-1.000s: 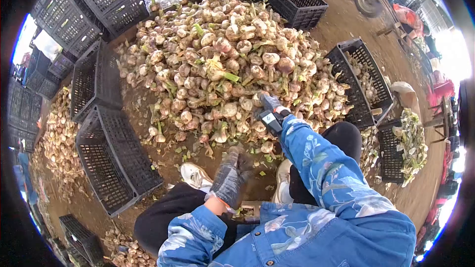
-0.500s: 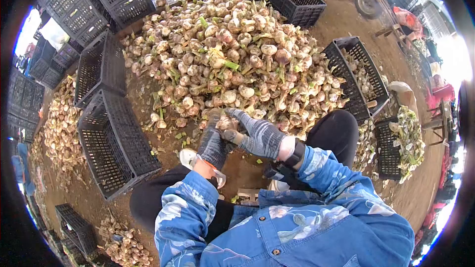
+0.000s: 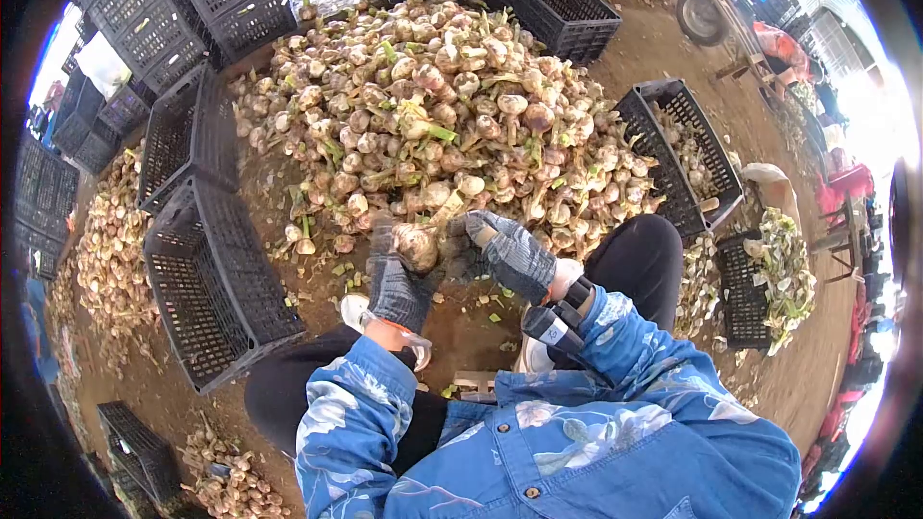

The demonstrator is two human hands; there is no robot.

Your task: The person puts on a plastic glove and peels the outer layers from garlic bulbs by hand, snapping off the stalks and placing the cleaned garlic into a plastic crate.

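Observation:
In a grey knit glove, my left hand (image 3: 402,286) is wrapped round a garlic bulb (image 3: 417,247), whose pale stem points up and to the right. My right hand (image 3: 511,255), also gloved, is closed just right of the bulb, its fingers beside the stem; what it grips, if anything, is hidden. A large pile of garlic bulbs with stems (image 3: 385,135) lies on the ground just beyond both hands. Small green and pale stem scraps are scattered on the soil below the hands.
Black crates stand at the left (image 3: 216,279), behind the pile (image 3: 553,10) and at the right (image 3: 683,154). Stacked crates (image 3: 144,14) rise at the upper left. More garlic (image 3: 113,240) lies at the left. A wheeled cart (image 3: 705,16) stands at the upper right.
My hands have moved apart slightly, and the garlic bulb now shows more fully in my left hand. My right wrist has turned, bringing a dark wrist-worn device into view. The camera view has shifted slightly.

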